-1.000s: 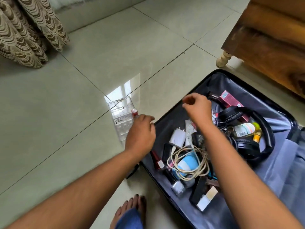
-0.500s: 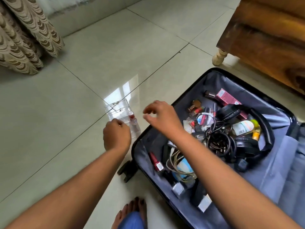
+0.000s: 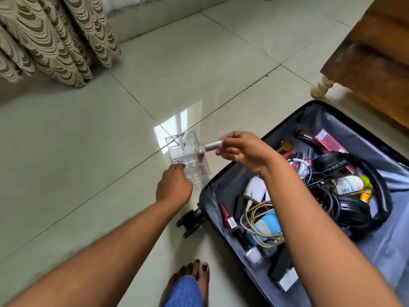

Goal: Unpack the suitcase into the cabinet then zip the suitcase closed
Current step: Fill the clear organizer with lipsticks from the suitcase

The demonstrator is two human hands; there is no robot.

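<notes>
An open black suitcase (image 3: 285, 122) lies on the floor at the right, holding black headphones (image 3: 365, 209), cables (image 3: 256, 222), a white charger (image 3: 255, 189), nail polish bottles (image 3: 228, 218), a pink box (image 3: 327, 141) and other small items. A clear plastic organiser (image 3: 188, 158) stands on the tiles just left of the suitcase. My left hand (image 3: 173, 188) rests against the organiser's near side, fingers curled on it. My right hand (image 3: 241, 151) pinches a small silver tube (image 3: 213, 146) just above the organiser's right edge.
A wooden cabinet (image 3: 376, 60) on pale turned legs stands at the upper right, beyond the suitcase. Patterned curtains (image 3: 51, 38) hang at the upper left. My bare foot (image 3: 190, 278) shows at the bottom. A suitcase wheel (image 3: 191, 220) sticks out toward my foot.
My right hand left the suitcase and moved left to the organiser with the silver tube in its fingers. My left hand shifted from the suitcase's edge to the organiser's near side.
</notes>
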